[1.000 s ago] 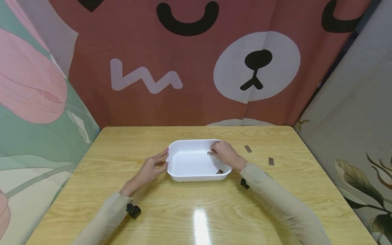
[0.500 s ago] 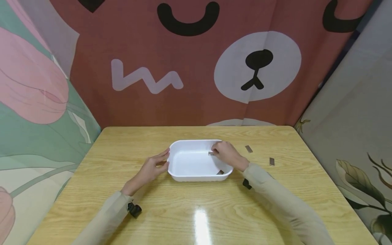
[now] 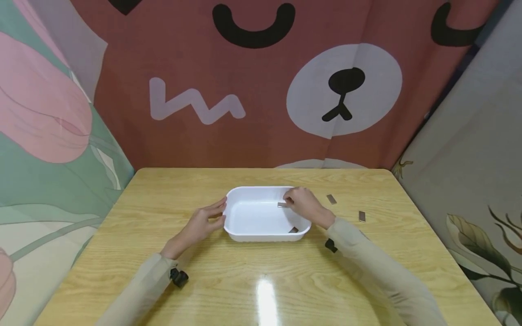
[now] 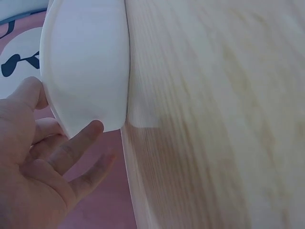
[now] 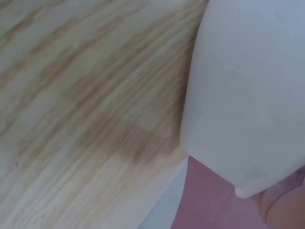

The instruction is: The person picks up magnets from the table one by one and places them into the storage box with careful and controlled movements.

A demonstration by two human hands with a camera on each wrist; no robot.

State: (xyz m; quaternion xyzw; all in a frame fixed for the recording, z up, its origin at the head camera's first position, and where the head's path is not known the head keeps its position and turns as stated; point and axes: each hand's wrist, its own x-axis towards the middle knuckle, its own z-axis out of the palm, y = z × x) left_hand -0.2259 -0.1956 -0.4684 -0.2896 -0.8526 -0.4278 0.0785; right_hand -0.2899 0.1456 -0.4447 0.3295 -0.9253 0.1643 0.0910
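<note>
A white rectangular tray [image 3: 257, 219] sits mid-table. My left hand [image 3: 200, 224] touches its left end with thumb and fingers spread; in the left wrist view the fingers lie fairly straight against the outer wall. Over the right part of the tray, my right hand [image 3: 303, 203] has curled fingers, which pinch the right end of a small flat rectangular metal piece [image 3: 281, 204]. The fingertips are partly hidden. Another such piece [image 3: 293, 230] rests inside the near right corner. Only part of the right hand shows in the right wrist view, behind the tray wall [image 5: 243, 105].
Two more small rectangular pieces lie on the wooden table [image 3: 261, 267] right of the tray: one farther back [image 3: 331, 199], one closer [image 3: 362, 216]. A printed curtain [image 3: 261, 145] hangs behind the table, with patterned cloths on both sides.
Very little differs. The right hand has shifted slightly to the right, and a bit more of the metal piece shows by its fingertips. The left hand stays at the tray.
</note>
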